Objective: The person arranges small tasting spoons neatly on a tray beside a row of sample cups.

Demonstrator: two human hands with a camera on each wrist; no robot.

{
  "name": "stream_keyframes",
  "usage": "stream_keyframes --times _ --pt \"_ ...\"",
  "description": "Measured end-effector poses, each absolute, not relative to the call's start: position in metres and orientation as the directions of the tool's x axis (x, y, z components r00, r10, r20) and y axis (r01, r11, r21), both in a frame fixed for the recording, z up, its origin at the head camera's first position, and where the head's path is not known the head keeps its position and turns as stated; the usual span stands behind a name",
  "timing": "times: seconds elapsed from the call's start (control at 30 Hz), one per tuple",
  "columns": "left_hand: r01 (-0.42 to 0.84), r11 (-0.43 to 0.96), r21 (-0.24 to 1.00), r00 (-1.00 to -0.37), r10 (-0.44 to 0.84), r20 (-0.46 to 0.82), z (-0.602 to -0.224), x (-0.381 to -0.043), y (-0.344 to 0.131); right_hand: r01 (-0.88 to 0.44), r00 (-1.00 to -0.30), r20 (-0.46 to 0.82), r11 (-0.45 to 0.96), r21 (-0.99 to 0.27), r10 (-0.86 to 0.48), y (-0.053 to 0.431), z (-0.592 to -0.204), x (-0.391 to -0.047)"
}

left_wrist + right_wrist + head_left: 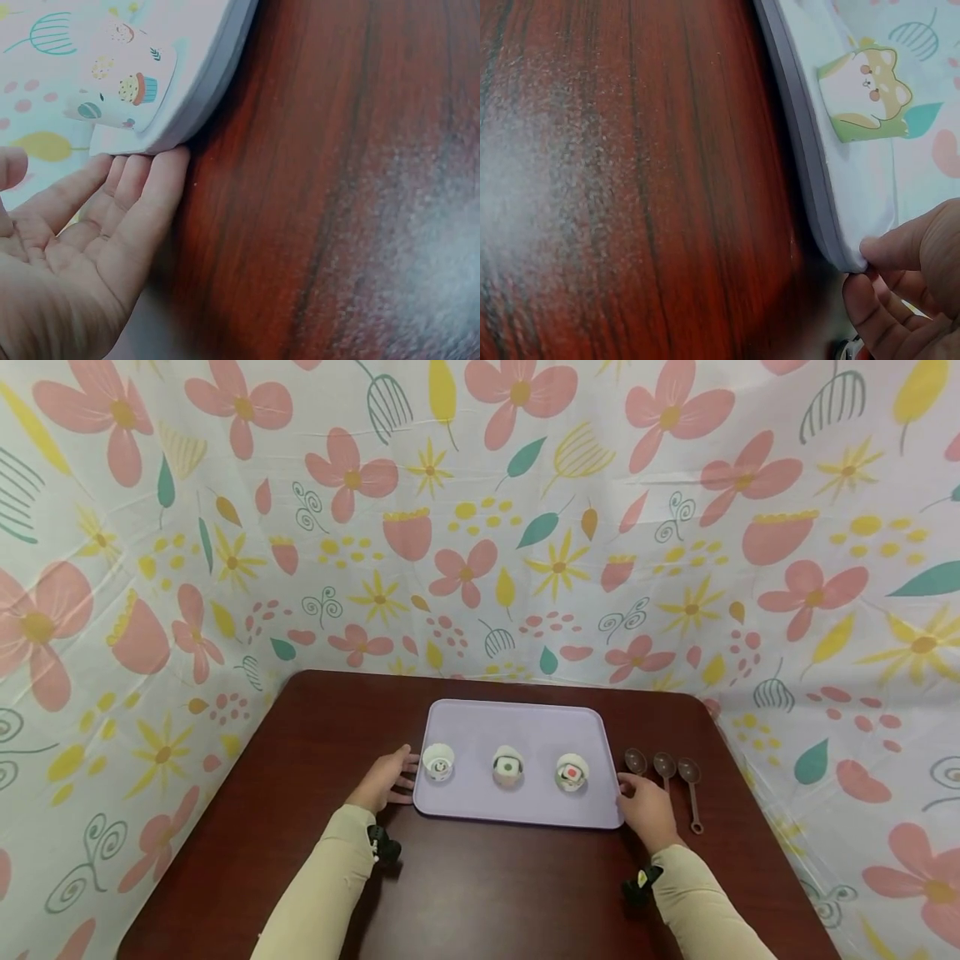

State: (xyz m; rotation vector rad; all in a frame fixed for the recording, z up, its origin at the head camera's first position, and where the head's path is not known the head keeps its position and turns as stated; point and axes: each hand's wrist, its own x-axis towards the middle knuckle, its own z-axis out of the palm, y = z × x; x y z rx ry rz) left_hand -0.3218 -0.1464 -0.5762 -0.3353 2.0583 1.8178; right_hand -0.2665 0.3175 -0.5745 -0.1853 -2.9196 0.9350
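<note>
A pale purple rectangular tray (pixel 517 727) lies between my two hands, with three small paper cups in a row on it. The left cup (pixel 438 762) shows cupcake prints in the left wrist view. Pale contents with a green mark show in the middle cup (pixel 507 768), and with a red mark in the right cup (pixel 572 774). My left hand (pixel 386 781) touches the tray's left edge with extended fingertips, its thumb off the rim. At the right edge, my right hand (pixel 648 810) pinches the rim, thumb on top and fingers below.
Three brown spoons (pixel 692 774) lie side by side on the dark red wooden table (pixel 480 885), just right of the tray and close to my right hand. A flower-print curtain (pixel 480 527) hangs behind the table and along both sides.
</note>
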Motion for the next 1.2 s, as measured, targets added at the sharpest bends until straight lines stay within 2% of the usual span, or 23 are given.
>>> stream_keyframes --times 0.17,0.4,0.57,0.73,0.93,1.2 --pt "-0.390 0.128 0.912 -0.914 0.064 -0.400 -0.578 -0.320 -0.148 0.086 -0.989 0.050 0.806 -0.586 0.142 0.322 -0.567 -0.265" --pt "-0.342 0.108 0.933 -0.938 0.015 -0.345 -0.586 -0.316 -0.146 0.137 -0.946 0.166 0.811 -0.569 0.277 0.336 -0.556 -0.263" --pt "-0.319 0.056 0.946 -0.948 -0.002 -0.320 -0.589 -0.314 -0.150 0.207 -0.937 0.121 0.801 -0.561 0.327 0.342 -0.559 -0.263" --pt "-0.312 0.038 0.949 -0.950 0.012 -0.313 -0.590 -0.313 -0.154 0.221 -0.948 0.085 0.825 -0.521 0.308 0.344 -0.568 -0.265" --pt "-0.299 0.038 0.954 -0.954 0.015 -0.300 -0.589 -0.311 -0.155 0.153 -0.965 0.118 0.872 -0.465 0.233 0.343 -0.572 -0.267" --pt "-0.274 0.039 0.961 -0.961 0.025 -0.275 -0.592 -0.309 -0.154 0.160 -0.975 0.058 0.863 -0.479 0.214 0.342 -0.567 -0.267"
